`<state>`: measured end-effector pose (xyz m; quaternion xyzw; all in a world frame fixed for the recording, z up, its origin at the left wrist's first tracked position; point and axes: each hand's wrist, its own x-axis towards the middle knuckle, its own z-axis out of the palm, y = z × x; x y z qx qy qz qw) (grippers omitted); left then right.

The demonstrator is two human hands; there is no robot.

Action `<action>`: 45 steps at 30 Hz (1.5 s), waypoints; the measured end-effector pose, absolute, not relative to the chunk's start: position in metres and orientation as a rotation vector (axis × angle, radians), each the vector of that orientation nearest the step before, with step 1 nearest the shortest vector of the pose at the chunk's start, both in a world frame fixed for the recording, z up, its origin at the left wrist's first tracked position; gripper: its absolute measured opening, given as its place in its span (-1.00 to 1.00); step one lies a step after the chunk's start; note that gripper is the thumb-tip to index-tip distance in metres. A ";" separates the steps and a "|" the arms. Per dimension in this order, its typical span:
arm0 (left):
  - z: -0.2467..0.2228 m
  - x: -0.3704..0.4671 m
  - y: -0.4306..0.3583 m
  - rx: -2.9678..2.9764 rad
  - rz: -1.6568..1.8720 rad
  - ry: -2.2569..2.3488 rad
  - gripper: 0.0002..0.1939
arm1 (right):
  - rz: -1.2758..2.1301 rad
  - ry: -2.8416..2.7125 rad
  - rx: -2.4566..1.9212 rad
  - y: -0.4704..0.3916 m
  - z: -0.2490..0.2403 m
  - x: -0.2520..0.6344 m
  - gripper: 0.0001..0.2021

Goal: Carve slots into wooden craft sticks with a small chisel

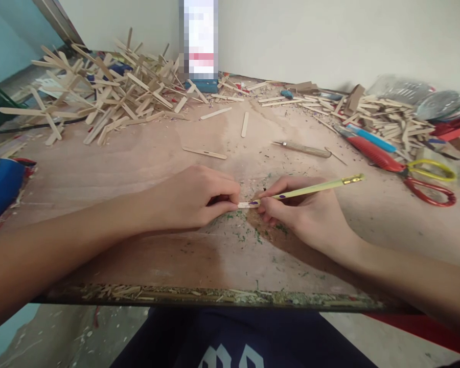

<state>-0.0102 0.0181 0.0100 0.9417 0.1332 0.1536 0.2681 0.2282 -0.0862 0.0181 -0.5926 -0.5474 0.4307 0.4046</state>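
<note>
Two hands on one small wooden stick

Left hand (210,197): thumb and curled forefinger clamped on the left end of the stick (243,205), which lies near the middle of the surface (157,260). Right hand (314,217): fingers closed around the lower part of a yellow-green pencil (316,189), its tip at the stick's right part, its eraser end slanting up to the right. The hands are near each other, with the exposed part of the stick between them. Green flecks (257,235) lie beneath and around the stick. Beyond the hands: three loose sticks and a wooden-handled knife (304,149). Far left: a tangled heap of sticks (126,89). Far right: a lower heap (393,120), with a red-and-yellow-handled tool (383,156) in front and clear plastic containers (442,104) behind
</note>
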 end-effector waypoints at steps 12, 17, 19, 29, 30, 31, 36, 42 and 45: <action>0.011 -0.011 0.017 2.555 0.420 0.358 -0.83 | 1.102 -1.359 -1.492 -0.086 0.019 0.228 -0.93; 0.010 -0.011 0.017 2.564 0.423 0.352 -0.83 | 1.106 -1.349 -1.503 -0.086 0.019 0.229 -0.93; 0.010 -0.011 0.017 2.563 0.421 0.348 -0.83 | 1.108 -1.343 -1.510 -0.086 0.019 0.229 -0.94; 0.009 -0.010 0.017 2.557 0.430 0.348 -0.83 | 1.121 -1.327 -1.528 -0.085 0.021 0.229 -0.96; 0.009 -0.010 0.017 2.557 0.428 0.346 -0.83 | 1.125 -1.327 -1.528 -0.085 0.021 0.229 -0.96; 0.009 -0.010 0.017 2.557 0.426 0.345 -0.83 | 1.127 -1.326 -1.528 -0.085 0.021 0.229 -0.95; 0.009 -0.011 0.017 2.554 0.422 0.356 -0.82 | 1.126 -1.328 -1.532 -0.086 0.022 0.229 -0.97; 0.009 -0.011 0.018 2.551 0.408 0.350 -0.82 | 1.130 -1.324 -1.531 -0.087 0.021 0.229 -0.97; 0.009 -0.011 0.019 2.551 0.411 0.357 -0.82 | 1.130 -1.328 -1.532 -0.086 0.021 0.229 -0.96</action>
